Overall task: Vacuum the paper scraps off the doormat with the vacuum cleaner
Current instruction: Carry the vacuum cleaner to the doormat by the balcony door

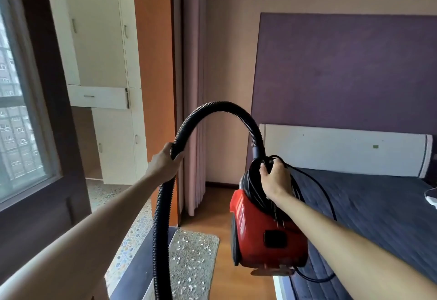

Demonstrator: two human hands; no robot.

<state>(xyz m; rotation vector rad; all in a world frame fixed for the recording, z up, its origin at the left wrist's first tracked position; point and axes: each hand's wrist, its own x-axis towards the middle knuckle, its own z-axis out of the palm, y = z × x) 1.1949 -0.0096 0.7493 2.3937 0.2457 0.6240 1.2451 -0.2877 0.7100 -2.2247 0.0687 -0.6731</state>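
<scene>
A red canister vacuum cleaner point(262, 231) hangs in the air above the wooden floor, beside the bed. My right hand point(274, 179) grips its top handle together with loops of black power cord point(314, 195). A black ribbed hose point(212, 108) arches from the vacuum's top over to my left hand point(165, 161), which grips it, then drops down past the frame's bottom edge. Below lies a grey speckled doormat point(191, 262) strewn with several small white paper scraps point(189, 244). The hose's nozzle end is out of view.
A bed with a dark blue quilted cover point(378, 217) and white headboard point(343, 148) fills the right. A pebble-tiled raised step point(132, 236) borders the mat's left side. A dark window frame point(47, 134), white cupboards point(101, 63) and pink curtain point(191, 110) stand beyond.
</scene>
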